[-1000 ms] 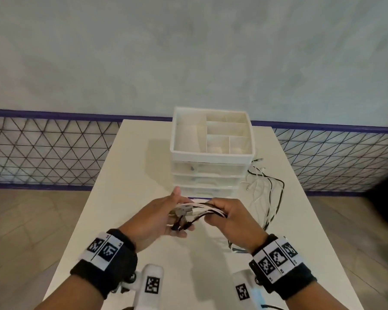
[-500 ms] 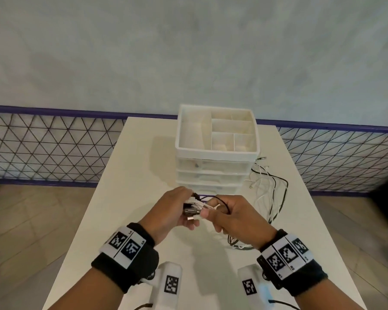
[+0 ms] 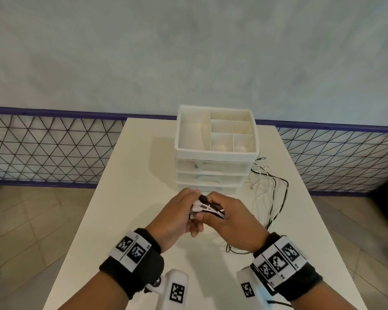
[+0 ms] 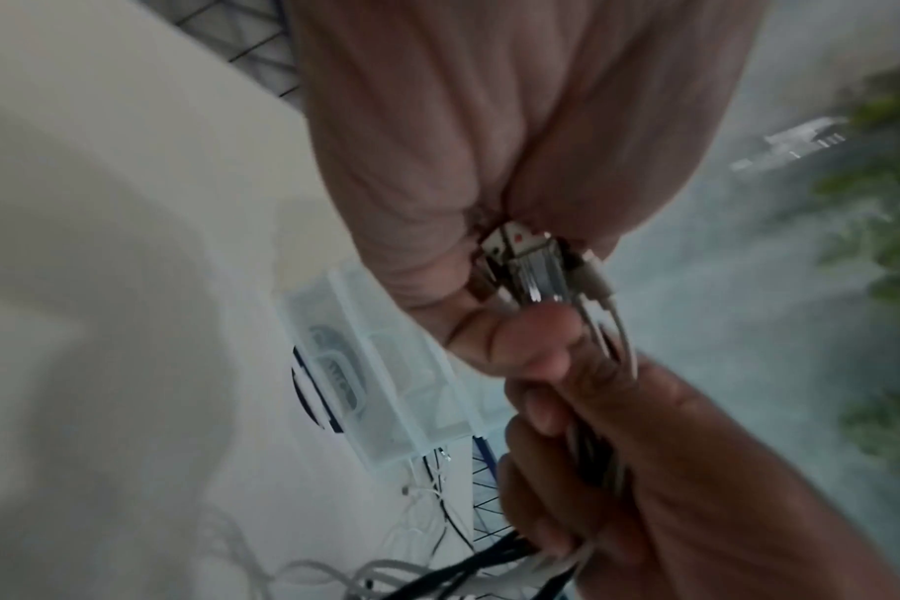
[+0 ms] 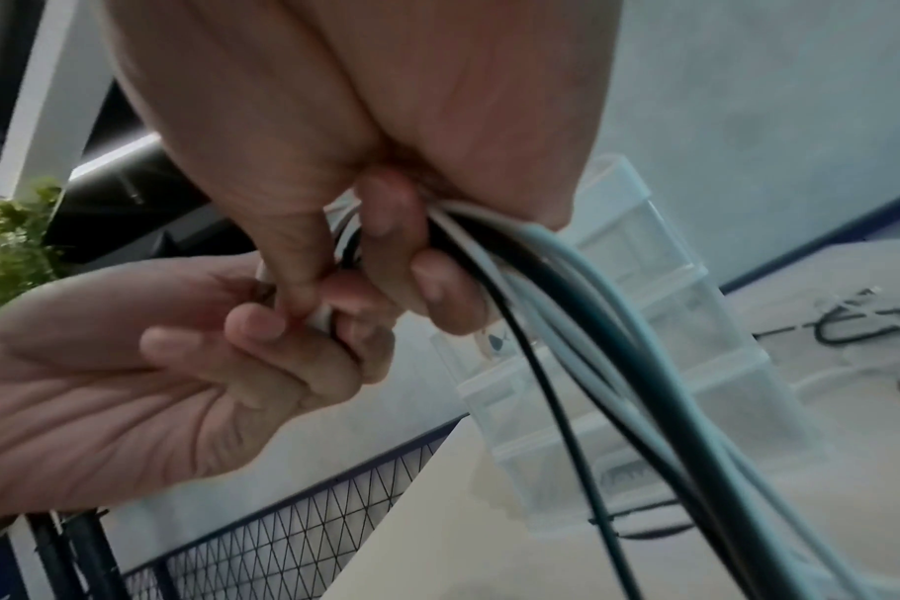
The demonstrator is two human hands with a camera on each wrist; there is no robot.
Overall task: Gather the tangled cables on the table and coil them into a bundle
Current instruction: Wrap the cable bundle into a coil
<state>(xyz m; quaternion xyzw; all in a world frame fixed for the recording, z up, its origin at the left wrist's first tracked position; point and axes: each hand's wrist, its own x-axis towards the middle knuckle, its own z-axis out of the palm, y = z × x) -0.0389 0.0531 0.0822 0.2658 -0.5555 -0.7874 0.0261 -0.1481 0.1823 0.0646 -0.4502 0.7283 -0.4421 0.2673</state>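
Note:
Black and white cables [image 3: 210,208] run in a bunch between my two hands, held above the white table [image 3: 130,198]. My left hand [image 3: 177,217] pinches their plug ends [image 4: 530,264] between thumb and curled fingers. My right hand [image 3: 230,218] grips the strands [image 5: 566,292] just to the right, fingers curled round them. The rest of the cables [image 3: 270,193] trail off the right hand and lie in loose tangled loops on the table, to the right of the drawer unit. In the right wrist view the strands hang down past my fingers.
A white drawer unit [image 3: 215,153] with an open compartment tray on top stands at the table's far middle, just beyond my hands. A low mesh fence [image 3: 49,151] with a purple rail runs behind the table. Tiled floor lies on both sides.
My hands have drawn closer together until they touch, and the bunch of plug ends now sits tighter between them. The view has shifted slightly to the right.

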